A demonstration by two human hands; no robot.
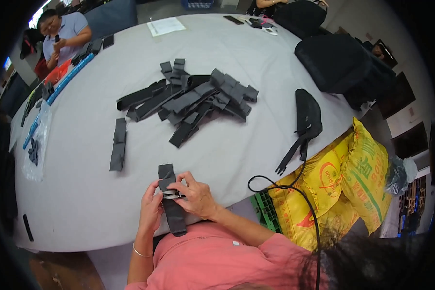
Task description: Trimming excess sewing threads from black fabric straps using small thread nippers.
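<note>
At the near edge of the table, my left hand (152,209) pinches the side of a dark grey fabric strip (174,218) that has folded sections. My right hand (199,197) closes round a pair of small metal snips (171,195), their pale blades lying across the strip's middle. The lower end of the strip hangs toward my lap. Ahead of my hands lies a loose pile of similar strips (191,100). A single strip (118,145) rests apart from it on the left.
White cloth covers the round table (217,159). A black pouch with a buckle strap (308,115) and black bags (331,63) lie right. A black cable (314,212) runs past yellow sacks (331,183). Plastic bag (38,145), blue roll (58,94) and a seated person (72,31) are left.
</note>
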